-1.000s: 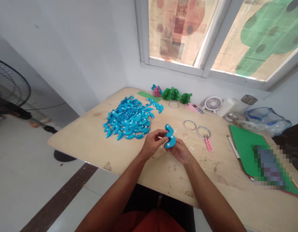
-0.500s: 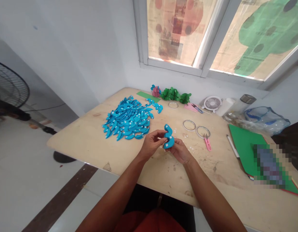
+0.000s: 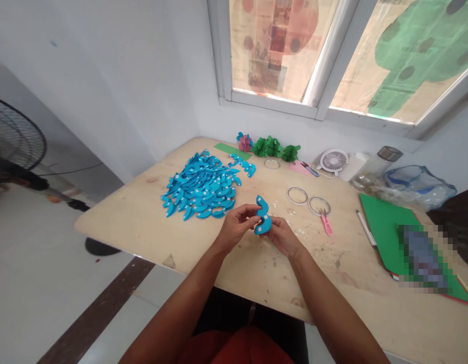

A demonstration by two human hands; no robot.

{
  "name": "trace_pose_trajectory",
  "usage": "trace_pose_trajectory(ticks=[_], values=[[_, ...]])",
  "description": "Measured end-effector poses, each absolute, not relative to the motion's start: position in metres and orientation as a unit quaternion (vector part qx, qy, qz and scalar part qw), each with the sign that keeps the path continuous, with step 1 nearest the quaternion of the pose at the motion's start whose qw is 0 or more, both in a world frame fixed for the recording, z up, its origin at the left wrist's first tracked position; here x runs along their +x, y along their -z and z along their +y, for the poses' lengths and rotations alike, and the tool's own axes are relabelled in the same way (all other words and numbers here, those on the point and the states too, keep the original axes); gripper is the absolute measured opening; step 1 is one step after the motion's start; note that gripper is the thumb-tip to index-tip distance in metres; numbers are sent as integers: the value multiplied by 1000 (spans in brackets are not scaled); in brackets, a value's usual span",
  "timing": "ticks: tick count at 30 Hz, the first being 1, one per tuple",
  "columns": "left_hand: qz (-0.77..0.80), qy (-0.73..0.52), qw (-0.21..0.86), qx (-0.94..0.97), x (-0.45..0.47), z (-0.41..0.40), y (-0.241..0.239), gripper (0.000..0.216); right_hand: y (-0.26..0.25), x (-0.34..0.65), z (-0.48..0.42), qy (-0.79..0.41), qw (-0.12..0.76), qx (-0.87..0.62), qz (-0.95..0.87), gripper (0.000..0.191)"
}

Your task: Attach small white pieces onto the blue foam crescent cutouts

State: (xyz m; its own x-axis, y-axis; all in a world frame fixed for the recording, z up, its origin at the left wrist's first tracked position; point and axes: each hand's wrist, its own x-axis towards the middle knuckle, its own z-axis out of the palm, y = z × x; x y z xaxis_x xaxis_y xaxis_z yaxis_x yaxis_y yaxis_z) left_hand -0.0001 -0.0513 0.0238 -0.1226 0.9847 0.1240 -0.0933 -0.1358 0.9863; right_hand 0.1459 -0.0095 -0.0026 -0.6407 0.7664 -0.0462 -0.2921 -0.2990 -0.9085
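Between my two hands, above the table, is a blue curved paper piece [image 3: 264,224] shaped like a 3, with small white squares of tape on it. My left hand [image 3: 238,225] pinches it from the left side, thumb and fingers at its middle. From the right, my right hand [image 3: 282,235] grips its lower lobe, with some fingertips hidden behind it. To the left lies a big heap of similar blue paper pieces [image 3: 201,187], many bearing white squares. A few more blue pieces [image 3: 246,166] sit just past the heap.
Rolls of tape [image 3: 296,196] and pink-handled thread snips [image 3: 325,222] lie to the right. Green paper shapes [image 3: 272,147], a small white fan [image 3: 334,162] and a bottle [image 3: 381,161] stand along the wall. A green folder [image 3: 385,222] and a white pen [image 3: 366,228] are far right.
The blue paper piece has shifted slightly left and turned a little in my fingers. Both hands keep nearly the same place and grip.
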Motion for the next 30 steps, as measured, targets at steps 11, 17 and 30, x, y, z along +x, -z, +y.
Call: trace_pose_trajectory(ticks=[11,17,30], values=[[469,-583,471,467,0,-52,-26,27,4,145,-9,-748,345,-259,-504,21],[475,-589,472,452,0,-53,-26,25,9,146,-7,-731,341,-260,-531,20],[478,-593,474,442,-3,-53,-21,23,5,146,-8,-694,335,-276,-574,21]])
